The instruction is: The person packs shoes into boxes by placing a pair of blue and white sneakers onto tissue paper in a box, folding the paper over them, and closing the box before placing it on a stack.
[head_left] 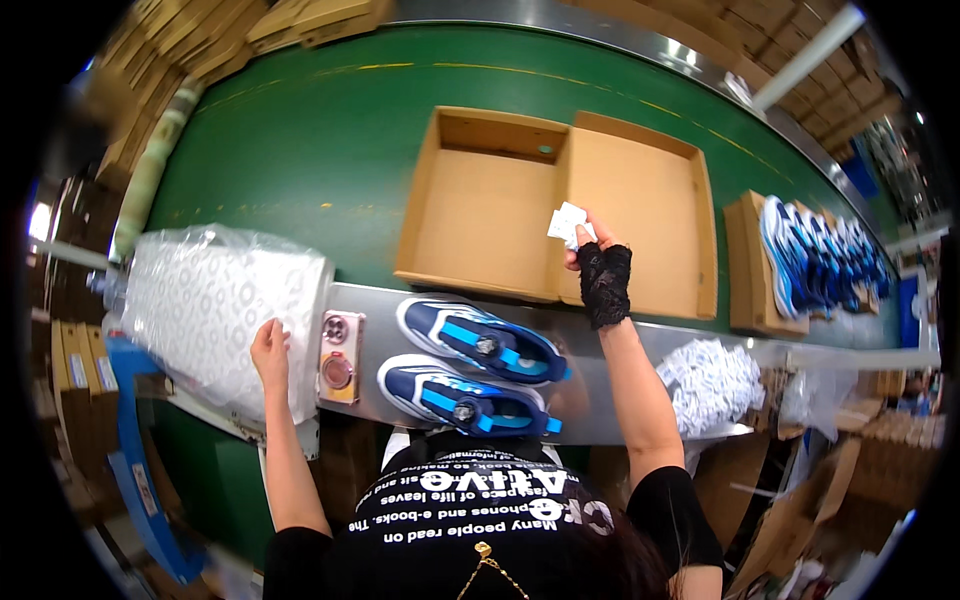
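Blue shoes (480, 368) between flat left hand (269, 352) on tissue stack (215, 310) and right hand (597, 262) pinching white packets (568, 224) over open box (560, 205).

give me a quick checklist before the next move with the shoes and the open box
1. Open cardboard box bare inside: ok, only brown board shows.
2. Box lid folded flat beside it: ok.
3. Both blue and white shoes lie together on the metal shelf: ok, side by side, toes to the left.
4. Right hand free for a shoe: not ok, its fingers pinch small white packets over the lid.
5. Left hand free: not ok, it rests on the stack of white wrapping paper.
6. Shoe closures fastened: cannot tell.
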A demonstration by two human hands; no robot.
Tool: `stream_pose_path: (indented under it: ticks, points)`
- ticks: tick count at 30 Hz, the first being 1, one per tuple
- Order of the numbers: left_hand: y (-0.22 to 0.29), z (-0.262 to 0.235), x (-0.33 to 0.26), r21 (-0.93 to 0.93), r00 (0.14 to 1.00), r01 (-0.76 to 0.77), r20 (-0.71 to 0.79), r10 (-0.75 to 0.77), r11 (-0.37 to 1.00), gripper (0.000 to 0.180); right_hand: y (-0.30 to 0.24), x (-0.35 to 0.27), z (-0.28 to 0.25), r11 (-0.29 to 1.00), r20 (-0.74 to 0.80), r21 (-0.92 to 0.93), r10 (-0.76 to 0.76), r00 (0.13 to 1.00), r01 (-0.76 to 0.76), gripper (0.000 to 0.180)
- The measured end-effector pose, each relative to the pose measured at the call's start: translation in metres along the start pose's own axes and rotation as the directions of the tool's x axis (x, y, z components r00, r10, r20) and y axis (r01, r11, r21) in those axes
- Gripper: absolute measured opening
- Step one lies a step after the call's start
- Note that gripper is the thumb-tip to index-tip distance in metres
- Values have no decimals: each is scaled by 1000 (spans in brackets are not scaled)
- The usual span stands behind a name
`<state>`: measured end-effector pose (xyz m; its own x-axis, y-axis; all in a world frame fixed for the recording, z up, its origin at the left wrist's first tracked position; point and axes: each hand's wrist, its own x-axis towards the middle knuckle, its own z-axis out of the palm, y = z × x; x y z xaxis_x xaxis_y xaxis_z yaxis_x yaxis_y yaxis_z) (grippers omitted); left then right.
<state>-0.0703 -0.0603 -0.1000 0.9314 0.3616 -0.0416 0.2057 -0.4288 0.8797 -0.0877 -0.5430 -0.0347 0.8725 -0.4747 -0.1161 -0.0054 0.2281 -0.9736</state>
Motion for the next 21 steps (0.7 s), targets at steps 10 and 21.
stream_pose_path:
  ticks: [10, 21]
  points:
    - [-53, -31, 30, 746, 926, -162, -111, 361, 645, 34, 22, 34, 45, 990, 131, -114, 101, 986, -87, 18]
    - [-13, -54, 43, 559, 848, -269, -248, 468, 784, 14, 129, 73, 111, 283, 591, -806, 326, 738, 521, 30]
